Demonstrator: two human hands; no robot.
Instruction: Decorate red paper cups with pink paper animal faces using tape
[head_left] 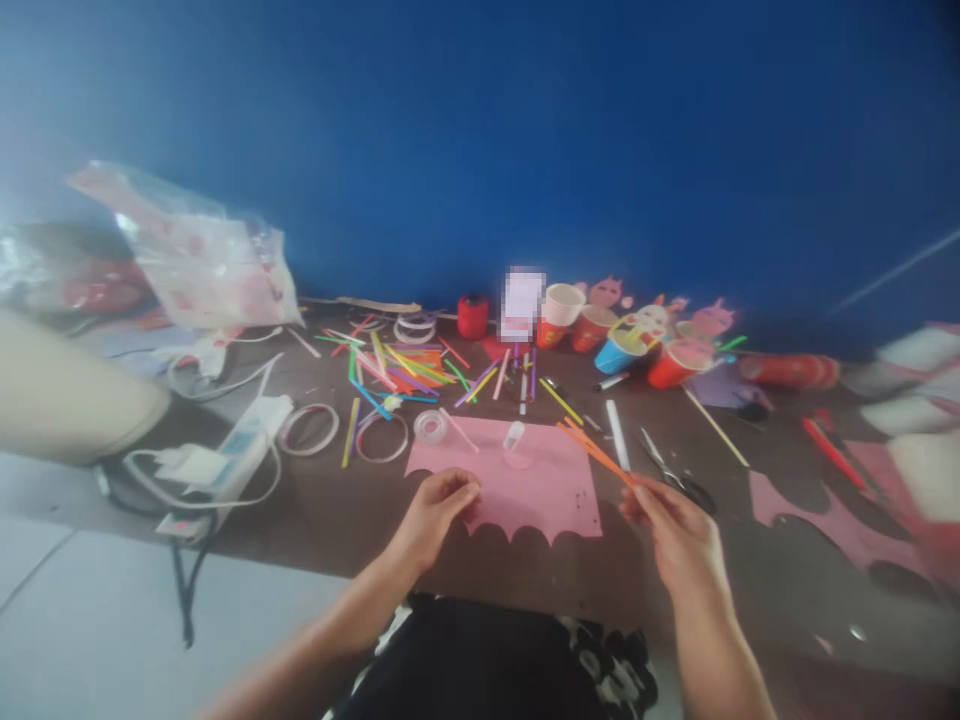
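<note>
My right hand (pixel 679 525) is closed around the near end of a few thin orange sticks (pixel 600 452), which point up and left over the right side of a pink paper sheet (pixel 540 490). My left hand (pixel 435 515) hovers at the sheet's left side, its thumb and fingers pinched together. Whatever lies between those fingertips, if anything, is too small to make out. The sheet has a scalloped near edge. On it rest a small white cylinder (pixel 514 436) and a tape roll (pixel 430 427). Just beyond my right hand lie scissors (pixel 675 475).
Coloured sticks (pixel 409 368) are heaped behind the sheet. Decorated paper cups (pixel 622 350) line the back right. A power strip (pixel 251 450) with cables and another person's arm (pixel 75 395) are at left. A red utility knife (pixel 836 455) and cut pink paper (pixel 832 530) lie right.
</note>
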